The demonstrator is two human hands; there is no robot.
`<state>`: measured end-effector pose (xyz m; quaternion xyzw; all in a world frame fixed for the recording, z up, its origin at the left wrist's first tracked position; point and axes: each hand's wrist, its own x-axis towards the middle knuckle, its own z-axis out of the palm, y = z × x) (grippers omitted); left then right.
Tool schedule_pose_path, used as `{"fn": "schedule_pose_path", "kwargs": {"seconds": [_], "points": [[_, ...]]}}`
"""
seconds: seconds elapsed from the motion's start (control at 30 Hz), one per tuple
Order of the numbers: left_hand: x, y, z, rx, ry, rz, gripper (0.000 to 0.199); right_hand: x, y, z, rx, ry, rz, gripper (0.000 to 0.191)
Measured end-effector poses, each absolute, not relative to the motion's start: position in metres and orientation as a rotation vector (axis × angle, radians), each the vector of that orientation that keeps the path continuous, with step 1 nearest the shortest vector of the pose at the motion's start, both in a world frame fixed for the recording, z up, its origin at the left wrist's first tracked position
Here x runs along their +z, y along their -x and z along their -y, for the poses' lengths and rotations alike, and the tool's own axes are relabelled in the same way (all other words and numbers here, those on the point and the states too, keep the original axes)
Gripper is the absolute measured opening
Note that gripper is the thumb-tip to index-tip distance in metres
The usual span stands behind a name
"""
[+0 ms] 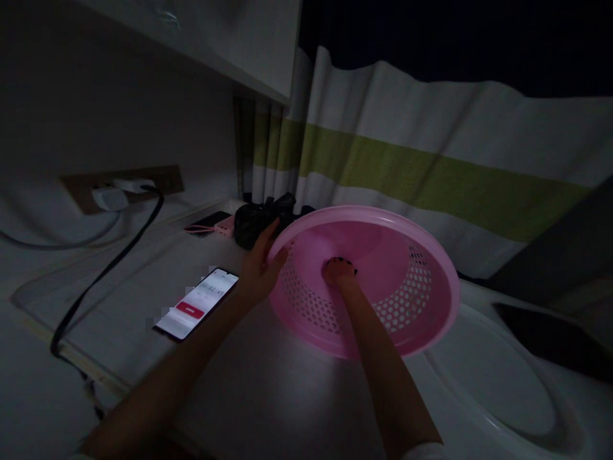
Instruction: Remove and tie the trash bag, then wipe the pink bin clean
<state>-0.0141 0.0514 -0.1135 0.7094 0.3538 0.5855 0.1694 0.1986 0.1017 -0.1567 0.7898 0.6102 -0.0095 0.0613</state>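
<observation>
Head view: holding a tilted pink basket (378, 255) at a white surface (287, 402).
Gripping its left rim with the left hand (263, 268); reaching deep inside with the right hand (340, 272), impossible to tell whether open or closed.

A round, pink plastic basket (383, 259) stands just right of the frame's centre, tilted with its open mouth towards the camera. Small holes pierce its wall, inside a broad, smooth rim.

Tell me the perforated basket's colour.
The perforated basket is pink, seen best in the head view.
</observation>
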Motion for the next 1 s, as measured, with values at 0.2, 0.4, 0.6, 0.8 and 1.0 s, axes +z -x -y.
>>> {"fn": "schedule_pose_path", "kwargs": {"seconds": [0.2,0.4,0.6,0.8,1.0], "points": [[-0.118,0.017,-0.056,1.770,-1.961,-0.922,0.068,-0.162,-0.192,-0.102,0.050,-2.416,-1.801,0.047],[-0.115,0.010,-0.054,1.806,-1.992,-1.014,0.049,-0.158,-0.191,-0.102,0.035,-2.403,-1.785,0.047],[-0.119,0.010,-0.053,1.832,-2.018,-1.130,0.042,-0.149,-0.189,-0.094,-0.033,-2.333,-1.819,0.045],[-0.122,0.009,-0.053,1.843,-2.048,-1.138,0.043,-0.147,-0.177,-0.070,-0.034,-2.245,-1.907,0.042],[-0.120,0.008,-0.051,1.833,-2.101,-1.220,0.043,-0.148,-0.172,-0.032,0.047,-2.127,-2.049,0.042]]}}
